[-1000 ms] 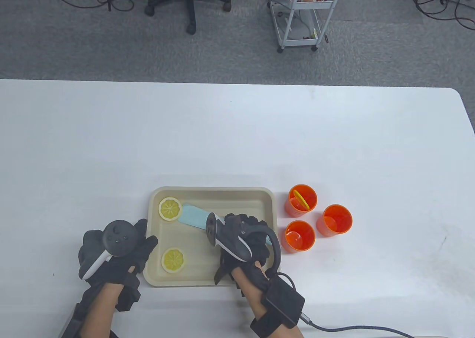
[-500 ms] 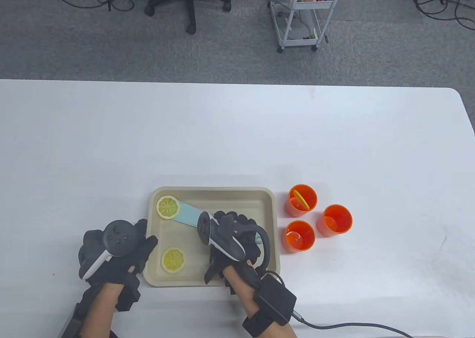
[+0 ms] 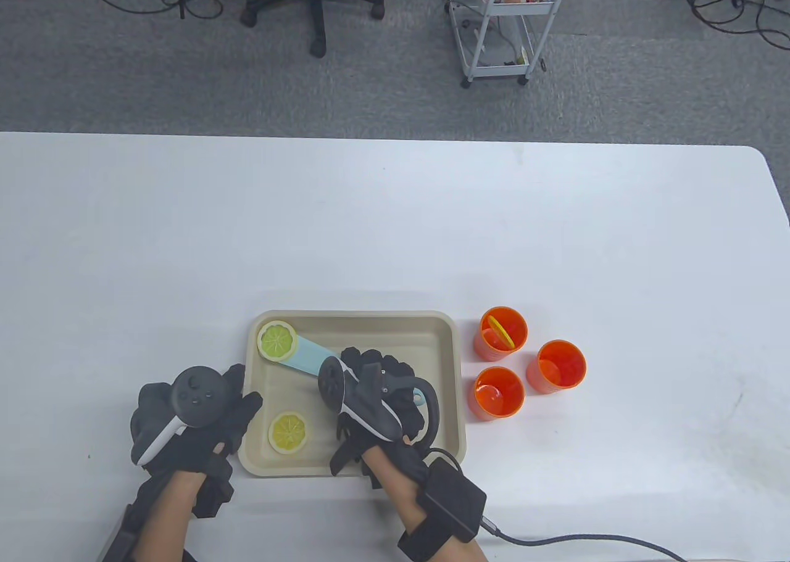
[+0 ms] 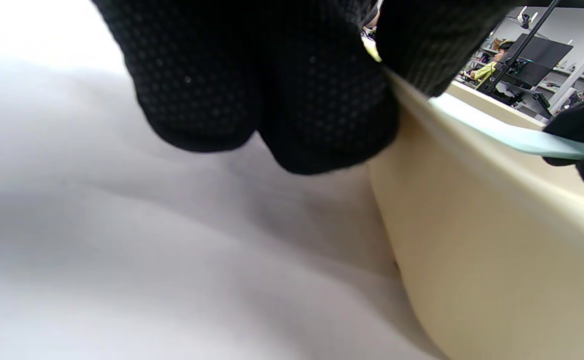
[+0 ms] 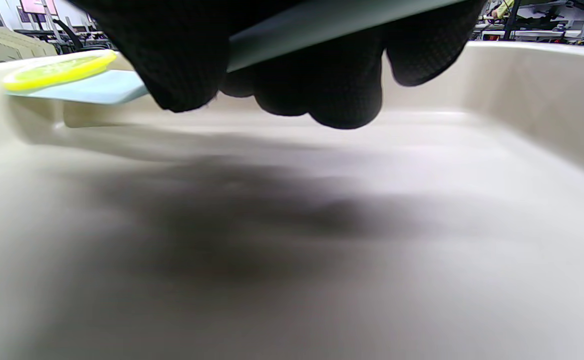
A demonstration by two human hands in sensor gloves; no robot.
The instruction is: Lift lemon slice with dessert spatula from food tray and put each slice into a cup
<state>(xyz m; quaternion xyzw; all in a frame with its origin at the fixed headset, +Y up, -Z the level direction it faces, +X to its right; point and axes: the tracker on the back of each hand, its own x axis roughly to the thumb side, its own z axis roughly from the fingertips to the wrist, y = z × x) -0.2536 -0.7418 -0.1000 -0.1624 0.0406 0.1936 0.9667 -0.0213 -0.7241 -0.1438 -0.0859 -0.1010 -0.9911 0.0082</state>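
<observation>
Your beige food tray [image 3: 453,364] is holding two lemon slices: one [image 3: 277,340] sitting on the pale blue blade of the dessert spatula [image 3: 307,358] at the far-left corner, the other [image 3: 287,432] lying flat near the front-left. Three orange cups [image 3: 529,363] are standing just right of the tray; the farthest [image 3: 503,332] is holding a slice on edge. Your right hand [image 3: 379,395] is gripping the spatula handle, the loaded slice lying beyond your fingers. Your left hand [image 3: 191,411] is resting flat, fingers straight, against the tray's left rim.
</observation>
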